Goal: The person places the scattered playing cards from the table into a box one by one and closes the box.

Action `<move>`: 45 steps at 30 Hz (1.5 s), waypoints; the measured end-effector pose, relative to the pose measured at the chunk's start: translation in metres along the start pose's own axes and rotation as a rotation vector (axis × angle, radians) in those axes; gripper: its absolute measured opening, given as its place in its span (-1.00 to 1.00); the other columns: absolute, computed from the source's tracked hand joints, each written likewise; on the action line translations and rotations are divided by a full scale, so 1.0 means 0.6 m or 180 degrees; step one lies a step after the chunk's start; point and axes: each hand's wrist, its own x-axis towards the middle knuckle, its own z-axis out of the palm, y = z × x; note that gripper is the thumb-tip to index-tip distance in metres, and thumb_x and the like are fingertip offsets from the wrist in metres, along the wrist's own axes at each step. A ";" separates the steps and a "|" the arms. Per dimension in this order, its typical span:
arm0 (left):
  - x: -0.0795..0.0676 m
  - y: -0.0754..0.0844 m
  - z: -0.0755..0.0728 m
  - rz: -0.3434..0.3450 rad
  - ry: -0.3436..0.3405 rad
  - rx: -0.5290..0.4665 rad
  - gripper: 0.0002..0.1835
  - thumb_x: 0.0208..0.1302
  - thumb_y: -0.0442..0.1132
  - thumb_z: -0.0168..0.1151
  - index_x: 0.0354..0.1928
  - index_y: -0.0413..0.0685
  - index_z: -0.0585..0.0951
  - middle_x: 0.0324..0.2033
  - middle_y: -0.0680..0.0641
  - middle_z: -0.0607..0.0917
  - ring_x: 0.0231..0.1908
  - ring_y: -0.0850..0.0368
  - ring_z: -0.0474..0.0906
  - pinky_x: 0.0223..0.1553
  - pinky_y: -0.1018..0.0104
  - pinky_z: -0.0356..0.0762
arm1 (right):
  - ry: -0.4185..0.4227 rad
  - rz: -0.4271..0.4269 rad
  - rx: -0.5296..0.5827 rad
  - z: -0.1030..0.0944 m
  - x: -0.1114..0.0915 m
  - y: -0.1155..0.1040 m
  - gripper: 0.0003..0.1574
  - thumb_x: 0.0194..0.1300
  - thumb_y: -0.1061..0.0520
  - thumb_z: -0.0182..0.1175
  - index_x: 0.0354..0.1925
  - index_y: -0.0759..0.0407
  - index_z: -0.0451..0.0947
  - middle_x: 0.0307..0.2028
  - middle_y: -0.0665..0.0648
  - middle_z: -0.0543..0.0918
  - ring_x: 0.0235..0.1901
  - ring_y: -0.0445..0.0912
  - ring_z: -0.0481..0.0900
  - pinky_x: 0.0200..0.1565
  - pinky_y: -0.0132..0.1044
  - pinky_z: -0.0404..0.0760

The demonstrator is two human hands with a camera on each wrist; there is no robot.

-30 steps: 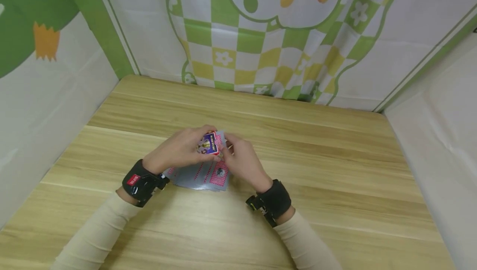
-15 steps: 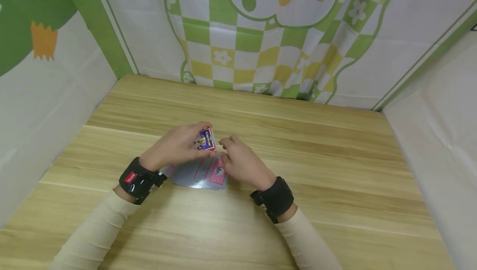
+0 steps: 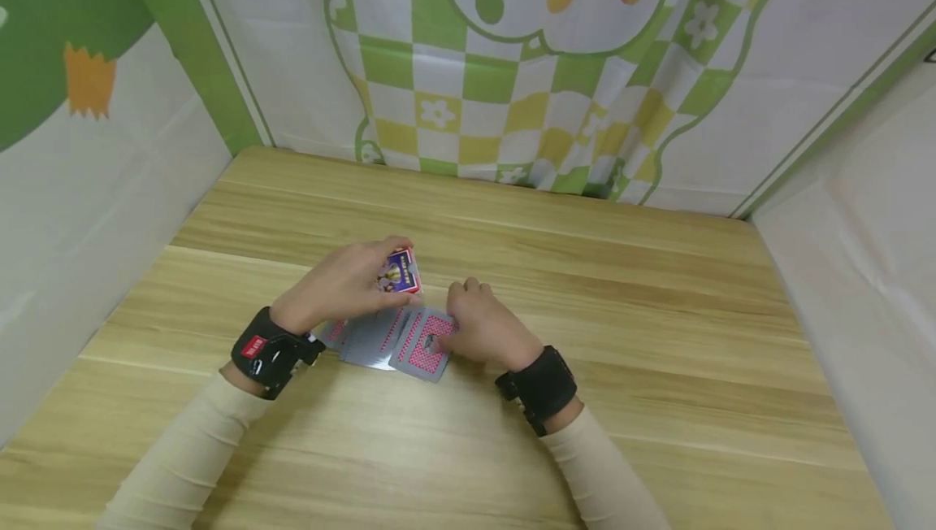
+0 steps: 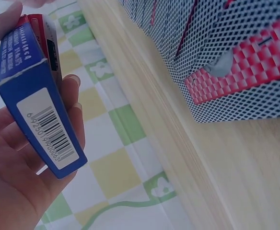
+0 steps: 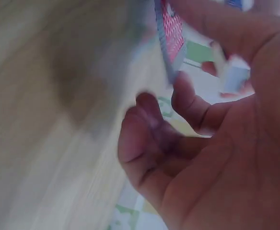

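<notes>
My left hand (image 3: 338,288) grips a small playing card box (image 3: 399,271), blue and red, over the far side of the spread cards. A barcode shows on the box's blue end (image 4: 49,129) in the left wrist view. Below it, a fan of playing cards (image 3: 368,341) lies face down, grey-bordered with pink patterned backs. At the fan's right end my right hand (image 3: 488,328) pinches some cards (image 3: 426,351), thumb on their backs. These cards are turned at an angle to the others. The right wrist view shows their edge (image 5: 171,43) at the fingers, blurred.
The wooden table (image 3: 621,335) extends around the hands. White walls stand to either side, and a green and yellow checked curtain (image 3: 490,75) hangs behind the table's back edge.
My right hand has left the box's end, where a card showed between the hands, and moved down to the fan. It has taken hold of the right-end cards and turned them. The box shifted slightly left.
</notes>
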 end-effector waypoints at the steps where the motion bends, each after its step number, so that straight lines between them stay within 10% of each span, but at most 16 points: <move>1: 0.000 0.000 0.000 -0.0007 -0.0002 -0.0005 -0.11 -0.05 0.24 0.38 0.23 -0.13 0.34 -0.44 0.06 0.56 -0.53 0.26 0.47 -0.58 0.31 0.48 | -0.0035 -0.0042 0.0189 -0.005 -0.001 0.003 -0.53 0.11 -0.04 0.38 -0.29 0.24 0.38 -0.44 0.10 0.39 -0.43 -0.07 0.34 -0.48 -0.31 0.37; 7: 0.000 0.000 0.000 -0.0034 -0.0020 0.0010 -0.11 -0.05 0.24 0.37 0.24 -0.11 0.33 -0.45 0.07 0.56 -0.54 0.26 0.47 -0.60 0.33 0.47 | -0.0421 -0.0189 0.1622 -0.043 -0.012 0.021 -0.96 0.39 0.22 0.05 -0.22 0.19 0.41 -0.55 0.10 0.55 -0.59 0.00 0.52 -0.55 -0.26 0.44; 13: 0.000 -0.002 0.003 -0.0010 -0.0030 0.0038 -0.13 -0.05 0.21 0.39 0.22 -0.12 0.34 -0.44 0.07 0.57 -0.52 0.26 0.47 -0.58 0.33 0.48 | 0.0225 0.0021 0.2273 -0.065 -0.018 0.034 -0.83 0.45 0.26 -0.06 -0.07 0.23 0.44 -0.59 0.18 0.55 -0.65 0.01 0.48 -0.56 -0.11 0.48; 39: 0.003 0.010 0.011 0.0299 -0.0029 -0.0148 -0.12 -0.06 0.34 0.31 0.20 -0.09 0.35 -0.41 0.09 0.56 -0.50 0.27 0.47 -0.55 0.32 0.48 | 0.1775 0.0176 0.2645 -0.048 -0.007 -0.014 -0.81 0.37 0.31 0.07 -0.13 0.48 0.43 -0.52 0.41 0.63 -0.60 0.19 0.60 -0.58 -0.26 0.62; 45: 0.002 0.011 0.007 0.0194 0.0002 -0.0140 -0.13 -0.01 0.31 0.30 0.21 -0.12 0.35 -0.39 0.07 0.56 -0.48 0.25 0.48 -0.54 0.29 0.50 | 0.1586 0.0005 0.1827 -0.019 0.011 -0.014 -0.84 0.38 0.26 0.06 -0.13 0.33 0.51 -0.51 0.26 0.66 -0.64 -0.10 0.57 -0.63 -0.32 0.53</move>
